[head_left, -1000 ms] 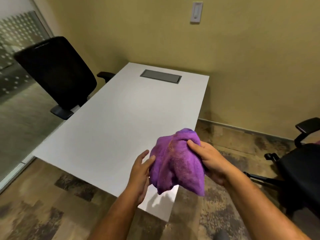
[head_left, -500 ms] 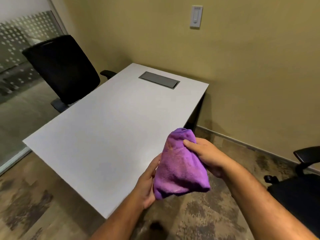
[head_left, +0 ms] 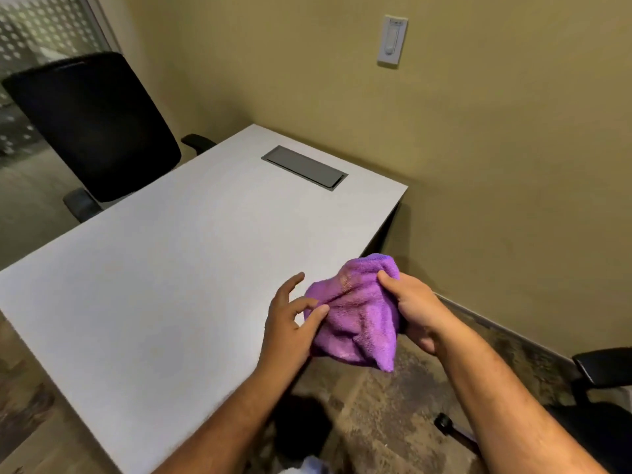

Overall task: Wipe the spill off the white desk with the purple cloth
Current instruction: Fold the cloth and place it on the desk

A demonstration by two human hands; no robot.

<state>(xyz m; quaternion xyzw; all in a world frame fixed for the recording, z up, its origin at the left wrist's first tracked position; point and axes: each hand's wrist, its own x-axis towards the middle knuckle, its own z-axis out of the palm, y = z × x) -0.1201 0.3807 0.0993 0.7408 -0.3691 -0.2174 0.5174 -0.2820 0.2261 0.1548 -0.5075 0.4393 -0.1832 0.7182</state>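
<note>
Purple cloth (head_left: 355, 316) bunched loosely and held in the air over the near right corner of the white desk (head_left: 191, 268), apparently to gather it into a pad before any wiping; not yet touching the desktop. Right hand (head_left: 410, 306) closed around the cloth's right side, thumb pressed over the top fold, fingers wrapped out of sight behind; a firm hold, judged to carry most of the weight. Left hand (head_left: 290, 323) half open at the cloth's left edge, thumb and a fingertip pinching a fold, remaining fingers spread free above the desk; likely arranging rather than carrying. No spill discernible anywhere on the desk; surface plain apart from a grey cable hatch (head_left: 304, 167) near its far edge. Black chair (head_left: 95, 128) beyond the desk's left side; wall switch (head_left: 392, 41) above the desk's far end.
</note>
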